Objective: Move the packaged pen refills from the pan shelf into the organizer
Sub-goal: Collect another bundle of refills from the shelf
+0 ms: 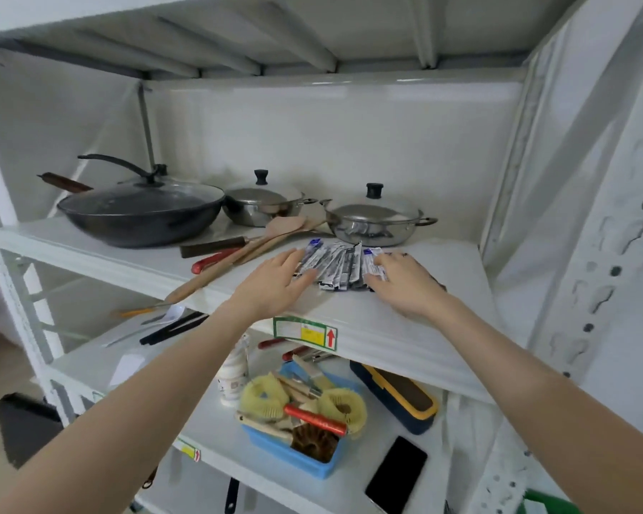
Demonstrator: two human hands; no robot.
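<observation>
A fanned row of several packaged pen refills (336,267), grey-black sachets with blue-white ends, lies on the white pan shelf (405,320) in front of a steel pot. My left hand (275,281) rests flat at the left end of the row, fingers spread and touching the packets. My right hand (401,281) presses on the right end, fingertips over the last packets. Neither hand has lifted any packet. A blue organizer tray (294,456) sits on the shelf below, filled with brushes, sponges and a red-handled tool.
On the pan shelf stand a dark wok with glass lid (142,213), two lidded steel pots (264,204) (374,220), wooden spatulas (275,235) and knives (216,246). Below lie a phone (396,471), a navy-yellow case (398,396), a white bottle (234,369) and black chopsticks (175,328).
</observation>
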